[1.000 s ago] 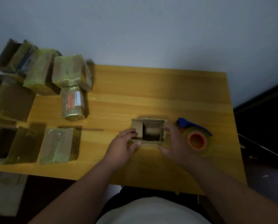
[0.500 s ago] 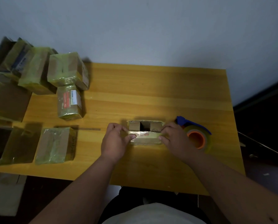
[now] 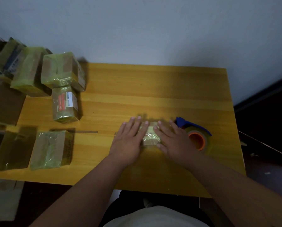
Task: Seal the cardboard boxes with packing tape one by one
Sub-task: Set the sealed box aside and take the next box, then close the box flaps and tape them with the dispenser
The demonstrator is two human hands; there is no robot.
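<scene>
Head view: both hands lie flat on a small box [image 3: 151, 136] near the bench's [image 3: 153, 89] front edge. Left hand [image 3: 128, 138] and right hand [image 3: 171, 138] have straight fingers spread over the flaps; neither grip closes round anything. Likely they press the flaps shut so tape can go on. A tape dispenser [image 3: 196, 138] sits just beside the right hand, within easy reach. Taped boxes [image 3: 61, 71] are piled at far left, out of the way.
</scene>
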